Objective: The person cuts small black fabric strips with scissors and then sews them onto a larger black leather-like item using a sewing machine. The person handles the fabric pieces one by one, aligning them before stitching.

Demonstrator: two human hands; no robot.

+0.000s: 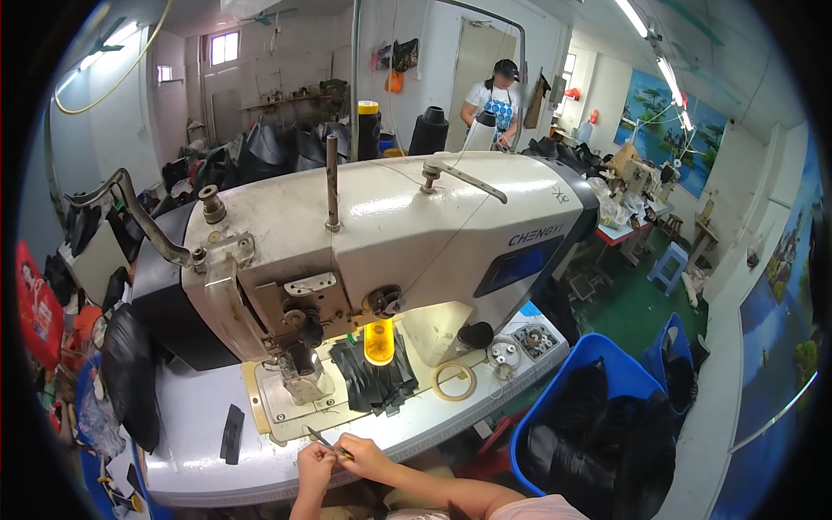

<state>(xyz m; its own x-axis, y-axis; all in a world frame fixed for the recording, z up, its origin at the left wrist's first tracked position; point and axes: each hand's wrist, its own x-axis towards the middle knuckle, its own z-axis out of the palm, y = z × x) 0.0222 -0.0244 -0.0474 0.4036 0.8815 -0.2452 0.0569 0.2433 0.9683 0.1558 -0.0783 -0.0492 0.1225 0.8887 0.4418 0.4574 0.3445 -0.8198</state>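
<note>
My left hand is closed at the table's front edge, fingertips pinched together; whatever is between them is too small to make out. Right beside it, my right hand grips thread snips, their dark pointed blades aimed up and left toward the machine bed. The two hands nearly touch. Just beyond stands a large white sewing machine, its needle area lit by a yellow lamp. A pile of black strips lies on the bed. One separate black strip rests on the table to the left.
On the bed's right lies a wooden ring, near a tray of bobbins. A blue bin of black pieces stands at the right. Black pieces hang at the left edge. Another person works at the back.
</note>
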